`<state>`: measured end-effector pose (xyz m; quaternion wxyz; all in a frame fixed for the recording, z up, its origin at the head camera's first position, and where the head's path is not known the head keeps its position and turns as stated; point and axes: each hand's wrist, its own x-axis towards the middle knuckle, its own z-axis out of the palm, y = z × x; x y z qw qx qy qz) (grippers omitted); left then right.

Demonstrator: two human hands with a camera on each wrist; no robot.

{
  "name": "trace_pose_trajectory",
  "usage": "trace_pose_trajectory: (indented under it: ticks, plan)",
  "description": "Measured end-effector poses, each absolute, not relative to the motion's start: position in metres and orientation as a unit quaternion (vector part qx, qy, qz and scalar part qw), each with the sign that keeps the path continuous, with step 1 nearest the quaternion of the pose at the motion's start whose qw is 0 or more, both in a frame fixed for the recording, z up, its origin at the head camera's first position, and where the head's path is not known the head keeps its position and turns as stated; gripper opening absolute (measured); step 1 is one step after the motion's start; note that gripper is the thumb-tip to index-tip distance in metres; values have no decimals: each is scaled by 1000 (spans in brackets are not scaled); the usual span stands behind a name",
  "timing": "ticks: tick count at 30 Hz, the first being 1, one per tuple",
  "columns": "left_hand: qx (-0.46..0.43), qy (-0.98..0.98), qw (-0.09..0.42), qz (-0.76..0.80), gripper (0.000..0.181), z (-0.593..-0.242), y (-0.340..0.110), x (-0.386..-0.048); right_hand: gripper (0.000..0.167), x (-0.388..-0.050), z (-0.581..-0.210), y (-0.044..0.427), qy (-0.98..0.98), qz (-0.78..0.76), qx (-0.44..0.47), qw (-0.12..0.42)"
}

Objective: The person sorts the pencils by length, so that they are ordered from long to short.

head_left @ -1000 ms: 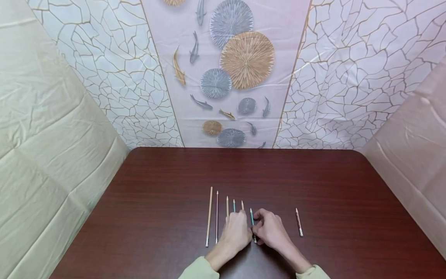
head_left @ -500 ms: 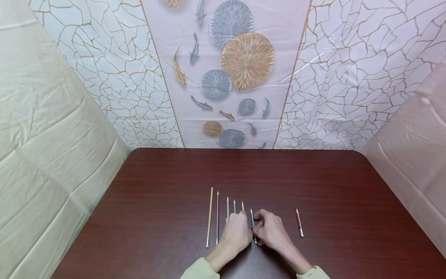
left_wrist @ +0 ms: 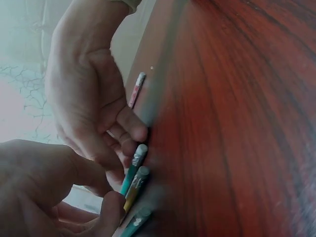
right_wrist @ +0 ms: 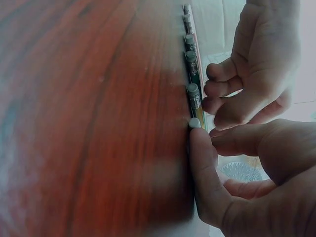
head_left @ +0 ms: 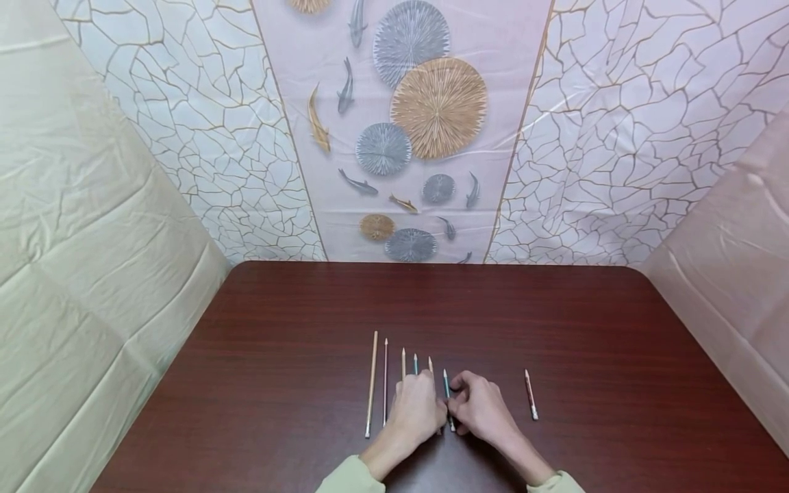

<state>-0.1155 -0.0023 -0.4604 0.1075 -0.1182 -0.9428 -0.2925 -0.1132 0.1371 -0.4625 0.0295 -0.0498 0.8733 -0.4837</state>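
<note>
Pencils lie side by side on the dark red-brown table, their eraser ends towards me. My left hand is over the middle of the row, thumb and forefinger pinching a yellow pencil; the hand hides much of the neighbouring pencils. Just right of it, my right hand pinches a teal pencil between thumb and fingers. Its white eraser shows by the thumb in the right wrist view. Left of the hands are a long tan pencil and a dark reddish pencil.
A short red-patterned pencil lies apart on the right. Behind the table's far edge hangs a patterned cloth, with plain pale cloths at left and right.
My left hand has shifted slightly left, and the lower end of the yellow pencil now shows beside it. My right hand stays nearly still at the teal pencil.
</note>
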Motion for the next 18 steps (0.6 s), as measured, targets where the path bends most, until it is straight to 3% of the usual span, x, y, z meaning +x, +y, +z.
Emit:
trace_pose_trajectory:
  ticks: [18]
  plan:
    - [-102, -933, 145, -312, 14, -452, -19, -122, 13, -110, -451, 157, 886, -465, -7, -4]
